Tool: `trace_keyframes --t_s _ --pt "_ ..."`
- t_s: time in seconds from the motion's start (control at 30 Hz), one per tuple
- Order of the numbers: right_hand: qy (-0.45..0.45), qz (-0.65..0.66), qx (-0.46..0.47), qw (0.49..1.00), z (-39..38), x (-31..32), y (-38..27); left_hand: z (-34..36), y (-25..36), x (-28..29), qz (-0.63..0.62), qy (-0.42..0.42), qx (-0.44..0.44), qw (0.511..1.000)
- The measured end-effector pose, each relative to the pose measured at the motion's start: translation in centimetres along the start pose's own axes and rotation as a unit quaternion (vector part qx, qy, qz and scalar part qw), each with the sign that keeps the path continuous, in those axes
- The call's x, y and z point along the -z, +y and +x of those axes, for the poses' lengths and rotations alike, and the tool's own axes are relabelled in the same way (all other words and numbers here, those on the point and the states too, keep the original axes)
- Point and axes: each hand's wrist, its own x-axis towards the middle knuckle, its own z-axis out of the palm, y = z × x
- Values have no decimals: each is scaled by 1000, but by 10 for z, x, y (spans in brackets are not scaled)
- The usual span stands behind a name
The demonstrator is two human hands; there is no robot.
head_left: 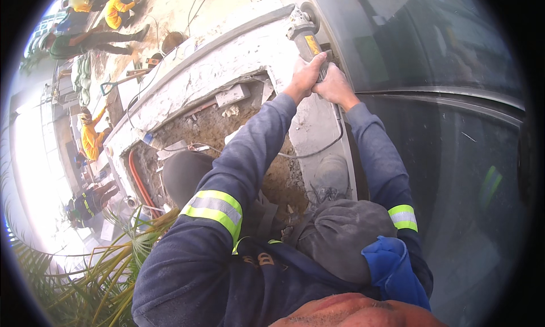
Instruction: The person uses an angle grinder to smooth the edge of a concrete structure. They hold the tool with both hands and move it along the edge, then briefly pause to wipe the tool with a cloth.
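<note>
Both my arms reach forward to an angle grinder [306, 41], a grey tool with a yellow label and a round disc at its far end. My left hand [305, 77] is wrapped round its body from the left. Close behind, my right hand [335, 87] grips the rear of the tool. The disc [310, 17] is beside the dark glass panel, over the far end of the pale concrete ledge [309, 122]; whether it touches anything I cannot tell. A dark power cord [318, 152] loops back from the grinder across the ledge.
Dark glass panels [431, 49] run along my right. Below left, a dirt pit [198, 131] holds rubble, a concrete block [232, 95] and an orange pipe [138, 179]. Palm leaves [108, 276] stand near left. Several people, one in a yellow top [89, 139], are farther left with a shovel [122, 82].
</note>
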Motion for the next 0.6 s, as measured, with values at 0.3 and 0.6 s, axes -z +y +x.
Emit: trace_keyframes --t_s 0.3,0.6 --pt "37 11 7 999 -6 -3 -13 22 -11 20 -40 -46 26 998" --pt "33 14 -1 999 11 -1 -16 33 5 15 -14 -36 42 998"
